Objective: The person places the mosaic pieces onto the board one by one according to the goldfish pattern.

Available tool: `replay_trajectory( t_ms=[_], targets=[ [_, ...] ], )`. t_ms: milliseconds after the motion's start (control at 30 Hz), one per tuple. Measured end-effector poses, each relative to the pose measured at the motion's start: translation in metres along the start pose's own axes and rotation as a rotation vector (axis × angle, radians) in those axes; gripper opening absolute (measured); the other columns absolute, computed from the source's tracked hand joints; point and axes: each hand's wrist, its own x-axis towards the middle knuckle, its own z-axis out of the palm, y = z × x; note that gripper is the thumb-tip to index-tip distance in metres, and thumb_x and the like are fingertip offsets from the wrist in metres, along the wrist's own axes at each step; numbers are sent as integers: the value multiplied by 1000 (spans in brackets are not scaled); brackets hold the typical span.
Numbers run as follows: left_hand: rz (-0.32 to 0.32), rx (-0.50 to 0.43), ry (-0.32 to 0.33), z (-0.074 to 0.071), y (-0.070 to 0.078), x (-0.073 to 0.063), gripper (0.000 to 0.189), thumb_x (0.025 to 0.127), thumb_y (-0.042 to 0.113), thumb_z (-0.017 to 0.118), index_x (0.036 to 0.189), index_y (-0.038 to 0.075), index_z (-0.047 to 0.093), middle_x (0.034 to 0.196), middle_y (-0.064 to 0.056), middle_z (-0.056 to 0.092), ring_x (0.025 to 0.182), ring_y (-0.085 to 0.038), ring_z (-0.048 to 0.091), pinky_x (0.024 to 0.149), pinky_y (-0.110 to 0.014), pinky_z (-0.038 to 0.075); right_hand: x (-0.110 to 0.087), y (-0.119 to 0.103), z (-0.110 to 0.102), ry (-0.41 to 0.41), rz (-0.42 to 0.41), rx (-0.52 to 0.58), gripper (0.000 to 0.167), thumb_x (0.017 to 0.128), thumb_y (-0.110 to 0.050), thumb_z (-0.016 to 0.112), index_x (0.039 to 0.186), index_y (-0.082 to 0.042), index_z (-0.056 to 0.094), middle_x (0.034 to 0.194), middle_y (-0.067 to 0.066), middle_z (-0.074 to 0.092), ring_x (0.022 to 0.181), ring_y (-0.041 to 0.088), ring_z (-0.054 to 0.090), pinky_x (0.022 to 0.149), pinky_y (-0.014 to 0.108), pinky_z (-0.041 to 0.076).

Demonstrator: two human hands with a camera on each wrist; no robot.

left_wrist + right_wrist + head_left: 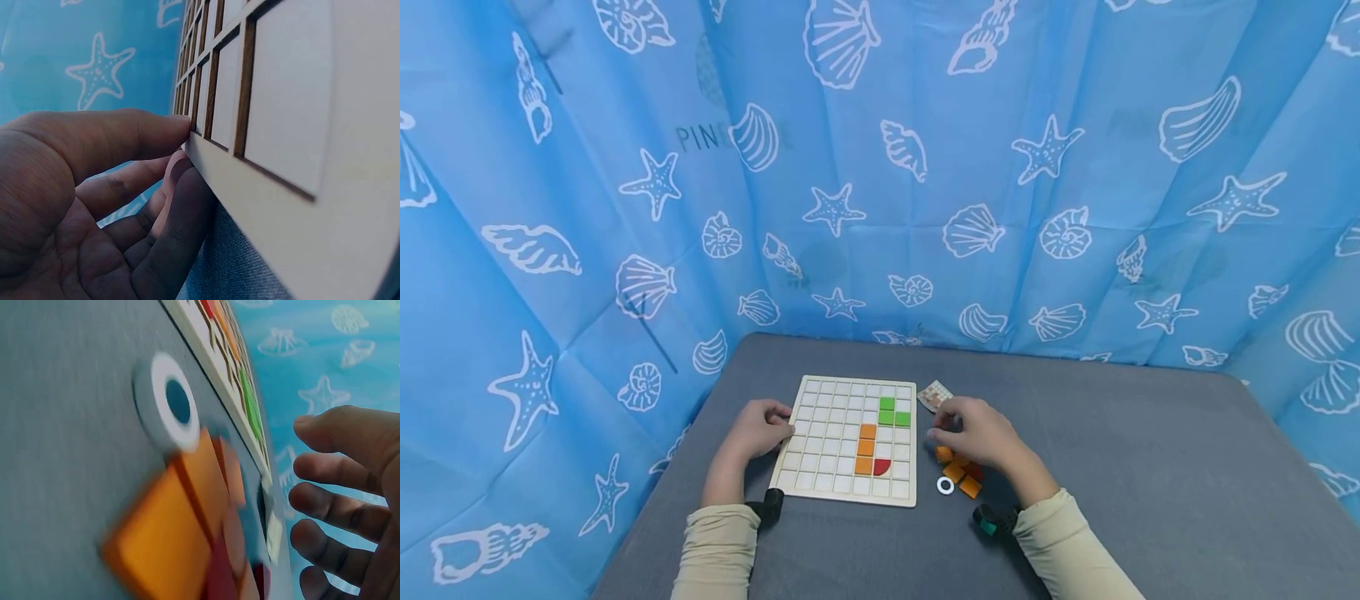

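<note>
A square wooden grid board (831, 440) lies on the grey table. My left hand (760, 429) pinches its left edge, thumb on the rim and fingertips at the side, as the left wrist view shows up close. Set in its cells are green squares (887, 417), a column of orange squares (865, 447) and a red quarter-round piece (882, 467). To the right of the board, my right hand (976, 432) hovers over a small pile of loose orange squares (971, 486). Its fingers are apart and loosely bent, with nothing between them in the right wrist view.
Beside the pile lies a white ring (945, 485). A small printed card (934, 395) sits at the board's upper right corner, partly near the right hand. Dark red pieces (220, 572) show among the orange ones. A blue shell-patterned curtain (880, 183) hangs behind the table.
</note>
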Motion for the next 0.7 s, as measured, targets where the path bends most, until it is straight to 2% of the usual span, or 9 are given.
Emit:
replay_trajectory(
  t_ms=[367, 533, 700],
  targets=[
    [-11, -6, -3, 0, 0, 1, 34, 95, 9, 73, 126, -4, 69, 94, -14, 70, 75, -22, 67, 64, -34, 54, -19, 44, -36, 50, 48, 40, 7, 99, -21, 75, 95, -15, 76, 89, -1, 69, 74, 15, 59, 62, 30, 49],
    [-8, 1, -2, 0, 1, 1, 34, 96, 10, 72, 127, -4, 69, 94, -14, 70, 75, -22, 67, 65, -35, 54, -30, 64, -45, 66, 46, 18, 7, 98, -18, 76, 97, -12, 77, 90, 0, 71, 75, 12, 59, 65, 28, 50],
    [-11, -2, -3, 0, 0, 1, 35, 96, 10, 72, 127, -4, 68, 94, -14, 70, 74, -21, 67, 65, -35, 54, -42, 74, -48, 47, 32, 23, 8, 96, -16, 77, 100, -9, 76, 94, 0, 71, 76, 12, 56, 65, 28, 48]
  ],
)
